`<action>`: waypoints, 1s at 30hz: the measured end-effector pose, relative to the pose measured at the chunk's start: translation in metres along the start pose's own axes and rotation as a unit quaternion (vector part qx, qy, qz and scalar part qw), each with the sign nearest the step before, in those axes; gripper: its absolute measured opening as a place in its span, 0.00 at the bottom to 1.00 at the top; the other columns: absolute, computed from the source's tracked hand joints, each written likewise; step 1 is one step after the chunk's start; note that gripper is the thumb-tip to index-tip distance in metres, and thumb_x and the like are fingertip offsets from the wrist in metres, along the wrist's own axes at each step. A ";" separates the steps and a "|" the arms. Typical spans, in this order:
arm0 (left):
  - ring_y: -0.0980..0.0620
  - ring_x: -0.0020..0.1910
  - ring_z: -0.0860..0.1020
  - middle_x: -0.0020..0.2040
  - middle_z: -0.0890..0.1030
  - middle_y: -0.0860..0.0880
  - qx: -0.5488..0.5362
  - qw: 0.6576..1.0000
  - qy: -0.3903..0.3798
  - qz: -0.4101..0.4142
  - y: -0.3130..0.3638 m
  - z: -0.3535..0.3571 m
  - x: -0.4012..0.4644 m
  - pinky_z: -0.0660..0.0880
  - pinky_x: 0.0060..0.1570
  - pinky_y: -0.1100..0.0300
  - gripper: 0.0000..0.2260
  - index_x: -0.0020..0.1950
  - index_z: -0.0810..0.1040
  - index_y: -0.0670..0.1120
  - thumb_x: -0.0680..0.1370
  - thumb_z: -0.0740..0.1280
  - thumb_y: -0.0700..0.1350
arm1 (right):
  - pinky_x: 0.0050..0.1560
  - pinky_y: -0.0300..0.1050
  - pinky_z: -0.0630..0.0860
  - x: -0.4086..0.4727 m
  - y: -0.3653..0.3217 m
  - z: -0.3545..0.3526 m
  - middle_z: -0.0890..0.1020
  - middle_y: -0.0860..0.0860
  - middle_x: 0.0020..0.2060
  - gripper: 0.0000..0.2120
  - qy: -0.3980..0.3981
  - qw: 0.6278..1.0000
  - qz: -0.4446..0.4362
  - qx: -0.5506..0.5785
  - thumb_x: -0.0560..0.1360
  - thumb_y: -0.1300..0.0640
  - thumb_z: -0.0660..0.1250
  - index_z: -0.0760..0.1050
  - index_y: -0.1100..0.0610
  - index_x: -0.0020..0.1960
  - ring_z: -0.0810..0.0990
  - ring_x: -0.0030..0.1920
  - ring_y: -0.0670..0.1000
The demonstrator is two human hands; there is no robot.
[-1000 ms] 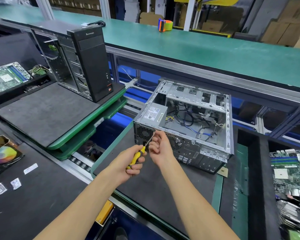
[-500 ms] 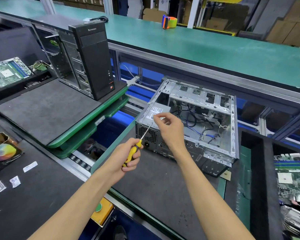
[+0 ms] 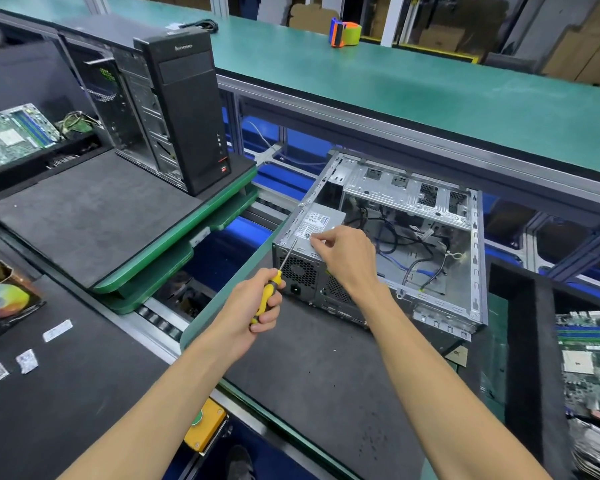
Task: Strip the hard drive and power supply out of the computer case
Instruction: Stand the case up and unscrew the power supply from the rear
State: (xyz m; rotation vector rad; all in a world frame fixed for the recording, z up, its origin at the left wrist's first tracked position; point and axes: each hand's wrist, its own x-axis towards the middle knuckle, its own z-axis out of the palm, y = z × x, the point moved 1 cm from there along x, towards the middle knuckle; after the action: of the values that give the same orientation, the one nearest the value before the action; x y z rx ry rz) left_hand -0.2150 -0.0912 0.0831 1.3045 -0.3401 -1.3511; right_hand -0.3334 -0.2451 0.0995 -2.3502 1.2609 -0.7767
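L hand [image 3: 253,303] grips screwdriver [image 3: 270,295]; R hand [image 3: 343,252] pinches at PSU [image 3: 317,225] label; "lenovo" tower [image 3: 184,109].

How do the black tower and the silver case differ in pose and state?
The black tower stands upright on a green pallet; the silver case lies on its side on a dark mat. The tower keeps its black front panel; the case shows bare metal. Nobody touches the tower, while the left hand points a screwdriver at the case and the right hand rests on its power supply. Both have an open side.
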 end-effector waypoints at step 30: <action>0.53 0.27 0.66 0.37 0.78 0.48 0.139 0.979 0.143 -0.046 -0.061 -0.033 0.005 0.60 0.21 0.65 0.07 0.50 0.79 0.45 0.80 0.67 0.48 | 0.44 0.50 0.70 -0.032 0.028 -0.005 0.85 0.53 0.43 0.34 -0.040 0.982 0.011 -0.184 0.78 0.27 0.49 0.80 0.52 0.57 0.83 0.49 0.59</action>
State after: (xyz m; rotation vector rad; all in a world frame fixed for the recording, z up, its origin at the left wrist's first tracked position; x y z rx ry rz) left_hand -0.2172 -0.0616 0.0205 1.7441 -0.2788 -1.1975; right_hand -0.3690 -0.2338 0.0790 -2.6159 1.4997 -0.4650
